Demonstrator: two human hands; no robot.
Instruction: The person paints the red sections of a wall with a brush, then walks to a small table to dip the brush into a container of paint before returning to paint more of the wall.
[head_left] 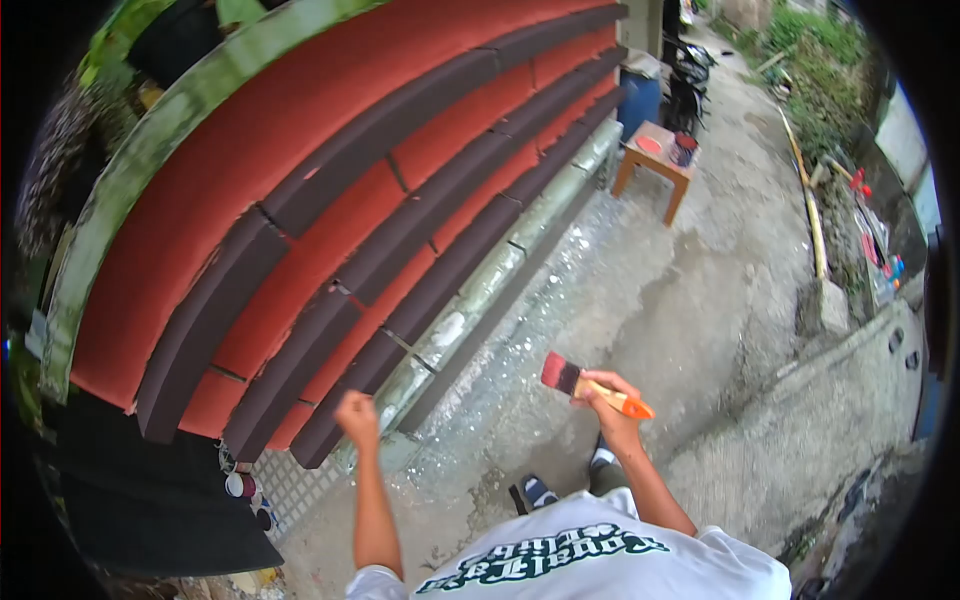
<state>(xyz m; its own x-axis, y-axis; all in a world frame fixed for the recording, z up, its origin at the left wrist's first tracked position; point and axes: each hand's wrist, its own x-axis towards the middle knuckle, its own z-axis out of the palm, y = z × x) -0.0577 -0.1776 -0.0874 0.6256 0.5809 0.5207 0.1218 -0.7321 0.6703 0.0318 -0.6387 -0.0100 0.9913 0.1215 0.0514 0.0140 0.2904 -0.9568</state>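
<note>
My right hand (612, 392) holds a paintbrush (598, 388) by its wooden, orange-tipped handle, above the concrete ground. The brush's wide bristles are coated red and point to the left. My left hand (356, 412) is raised near the lower end of the wall, its fingers curled; whether anything small is in them cannot be made out. In front and to the left rises a curved wall (165, 265) painted red, with dark brown horizontal bands (330, 180). Along its foot runs a pale, unpainted, stained ledge (480, 285).
A small wooden table (655, 168) bears a red lid (649, 145) and a paint can (683, 150). Behind it stand a blue barrel (638, 105) and a motorcycle (688, 75). Paint containers (240, 485) sit at the lower left. A bamboo pole (805, 190) lies at the right.
</note>
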